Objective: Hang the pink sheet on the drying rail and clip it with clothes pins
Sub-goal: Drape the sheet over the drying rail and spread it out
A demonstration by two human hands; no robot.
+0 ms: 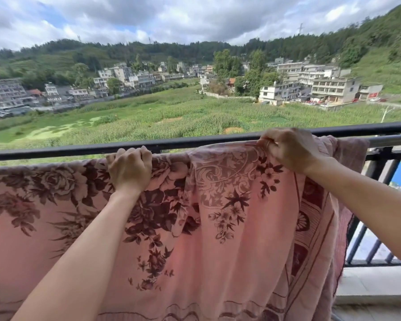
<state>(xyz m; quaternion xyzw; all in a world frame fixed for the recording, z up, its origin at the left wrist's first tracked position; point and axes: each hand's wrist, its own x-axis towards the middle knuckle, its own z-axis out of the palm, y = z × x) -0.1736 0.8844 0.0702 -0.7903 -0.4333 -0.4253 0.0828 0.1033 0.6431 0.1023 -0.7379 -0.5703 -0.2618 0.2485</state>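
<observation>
The pink sheet (218, 228), printed with dark red flowers, hangs draped over a rail that it covers from the left edge of the view to the right. My left hand (129, 169) grips the sheet's top fold, fingers curled over it. Further right, my right hand (287, 149) pinches the sheet's top edge a little higher. A black balcony rail (79, 149) runs just behind the sheet. No clothes pins are in view.
Black vertical bars (377, 172) of the balcony railing stand at the right, above a pale concrete ledge (375, 286). Beyond the rail lie green fields, buildings and wooded hills far below.
</observation>
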